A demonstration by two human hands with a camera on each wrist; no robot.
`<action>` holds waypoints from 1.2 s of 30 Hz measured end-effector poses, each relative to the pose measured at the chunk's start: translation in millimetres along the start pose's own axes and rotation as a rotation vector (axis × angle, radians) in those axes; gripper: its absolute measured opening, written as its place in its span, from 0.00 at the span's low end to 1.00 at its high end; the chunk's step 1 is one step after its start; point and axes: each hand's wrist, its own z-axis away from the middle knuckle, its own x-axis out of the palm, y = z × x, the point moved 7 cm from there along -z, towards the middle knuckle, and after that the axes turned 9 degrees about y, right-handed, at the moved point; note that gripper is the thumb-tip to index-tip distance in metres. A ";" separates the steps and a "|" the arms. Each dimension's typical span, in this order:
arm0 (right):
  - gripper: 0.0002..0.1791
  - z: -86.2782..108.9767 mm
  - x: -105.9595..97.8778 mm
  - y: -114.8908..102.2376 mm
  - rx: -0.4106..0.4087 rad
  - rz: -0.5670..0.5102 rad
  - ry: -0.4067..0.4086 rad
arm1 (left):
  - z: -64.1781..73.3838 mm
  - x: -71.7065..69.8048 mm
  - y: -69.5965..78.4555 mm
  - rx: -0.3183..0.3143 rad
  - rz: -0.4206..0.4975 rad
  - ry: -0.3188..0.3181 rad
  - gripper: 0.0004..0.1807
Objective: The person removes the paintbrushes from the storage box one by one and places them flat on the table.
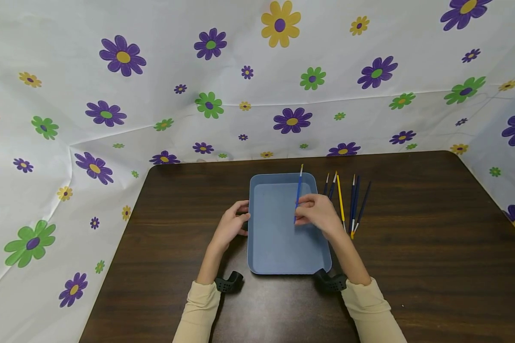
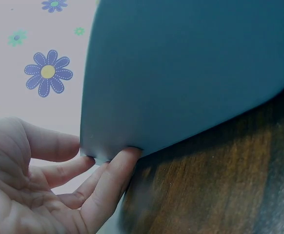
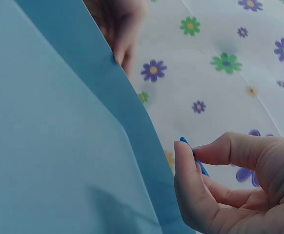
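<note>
A blue-handled paintbrush (image 1: pixel 299 183) is pinched between the thumb and fingers of my right hand (image 1: pixel 319 214), over the right half of a blue-grey tray (image 1: pixel 283 257). Its bristle tip points toward the back. In the right wrist view, only a short bit of the blue handle (image 3: pixel 204 169) shows past the fingers. My left hand (image 1: pixel 228 224) touches the tray's left side from outside. Seen from the left wrist, its fingertips rest against the tray's outer wall (image 2: pixel 181 73), with the thumb beside the rim.
Right of the tray lie several paintbrushes, among them a yellow one (image 1: pixel 341 197) and a dark blue one (image 1: pixel 362 207). They rest on a dark wooden table (image 1: pixel 433 238). A white flowered sheet (image 1: pixel 154 71) hangs behind it. Black wrist mounts (image 1: pixel 229 282) sit close to the tray's near corners.
</note>
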 end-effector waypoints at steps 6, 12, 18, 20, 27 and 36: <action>0.24 -1.2 -16.3 1.0 -0.001 -0.007 0.022 | 0.5 -0.1 0.2 -0.006 0.000 0.003 0.26; 0.25 -3.5 -31.2 4.4 0.010 0.007 0.043 | 0.0 -0.2 -0.2 -0.005 -0.006 0.008 0.25; 0.25 -4.9 -50.7 6.8 0.009 0.064 0.054 | 0.1 0.2 0.8 -0.006 -0.011 0.013 0.26; 0.25 -5.0 -55.8 6.7 0.010 0.064 0.049 | 0.4 0.3 1.2 -0.008 -0.012 0.015 0.26; 0.26 -3.8 -70.4 6.4 0.015 0.075 0.064 | 0.7 0.6 1.4 -0.007 -0.013 0.019 0.26; 0.22 -6.1 -96.0 19.1 0.066 0.287 0.170 | 0.9 0.8 1.4 -0.004 -0.013 0.016 0.26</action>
